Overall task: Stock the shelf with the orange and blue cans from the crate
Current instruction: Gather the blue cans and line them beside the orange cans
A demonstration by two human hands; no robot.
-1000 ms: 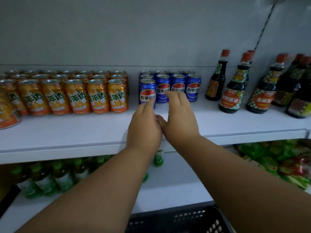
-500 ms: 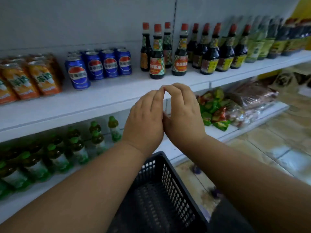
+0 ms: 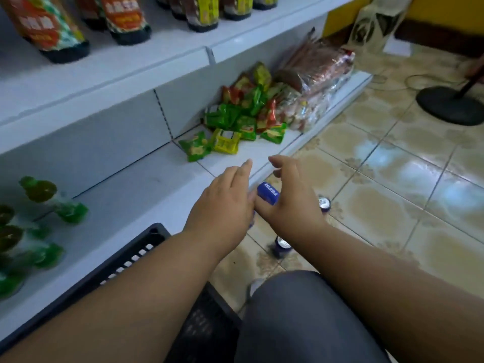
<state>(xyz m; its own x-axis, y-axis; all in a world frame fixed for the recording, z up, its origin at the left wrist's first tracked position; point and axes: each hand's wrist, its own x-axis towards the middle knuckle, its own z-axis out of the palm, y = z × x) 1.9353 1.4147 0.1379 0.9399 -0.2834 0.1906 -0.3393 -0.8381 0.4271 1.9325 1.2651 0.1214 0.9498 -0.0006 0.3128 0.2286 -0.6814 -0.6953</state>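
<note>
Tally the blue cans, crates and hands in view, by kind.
Blue cans: 3 plainly seen
Crate: 1
Hands: 2
Total: 6

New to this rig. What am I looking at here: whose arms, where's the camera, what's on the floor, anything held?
There is no machine: a person does the job with bare hands, and one wide-angle camera worn on the head looks forward and down, so you see their own forearms and a knee. The left hand and right hand reach down over the tiled floor, fingers loose, gripping nothing that I can see. Blue cans stand on the floor: one shows between the hands, another beside the right hand, a third nearer the knee. The dark crate sits bottom left. The white shelf holds green bottles and snack packets, sauce bottles above.
</note>
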